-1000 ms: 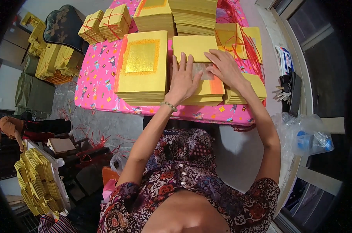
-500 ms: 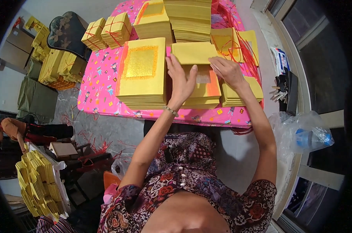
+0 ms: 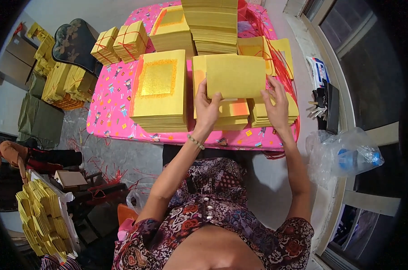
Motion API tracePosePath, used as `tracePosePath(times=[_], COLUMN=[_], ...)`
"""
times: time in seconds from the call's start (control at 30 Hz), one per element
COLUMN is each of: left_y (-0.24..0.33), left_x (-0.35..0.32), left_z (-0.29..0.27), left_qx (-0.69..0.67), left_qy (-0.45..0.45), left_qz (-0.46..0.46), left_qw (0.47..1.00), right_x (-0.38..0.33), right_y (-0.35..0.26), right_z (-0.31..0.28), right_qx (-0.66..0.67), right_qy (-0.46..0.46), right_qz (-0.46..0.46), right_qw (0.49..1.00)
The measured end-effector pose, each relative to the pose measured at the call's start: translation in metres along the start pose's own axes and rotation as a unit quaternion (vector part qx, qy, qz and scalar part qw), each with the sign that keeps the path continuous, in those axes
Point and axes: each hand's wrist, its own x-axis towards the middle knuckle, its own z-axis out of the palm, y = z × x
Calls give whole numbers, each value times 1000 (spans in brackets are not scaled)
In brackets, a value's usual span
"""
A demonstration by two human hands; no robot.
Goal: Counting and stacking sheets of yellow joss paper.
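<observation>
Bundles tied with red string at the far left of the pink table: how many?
2: the left bundle is the outermost, and the right bundle stands beside it. I can't tell if more hide behind.

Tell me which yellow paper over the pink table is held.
The plain yellow paper rectangle, with the left hand gripping its lower-left corner and the right hand at its right edge. Neither hand touches the gold-squared yellow paper stack to its left.
</observation>
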Motion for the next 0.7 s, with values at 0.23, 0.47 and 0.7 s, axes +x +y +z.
tracePosePath(times=[0.23,0.47,0.7], left_y=[6,10,10], left_x=[-17,-30,-20], left_z=[16,17,37], left_qx=[-63,-60,13], left_qy=[-43,-96,-145], left_qz=[-2,-15,-14], left_qw=[997,993,989], right_x=[-13,-35,-25], right_y=[16,16,4], right_z=[-18,-36,-60], right_qx=[289,262,177], right_qy=[-43,-27,-5], right_qz=[110,77,94], right_qw=[950,962,980])
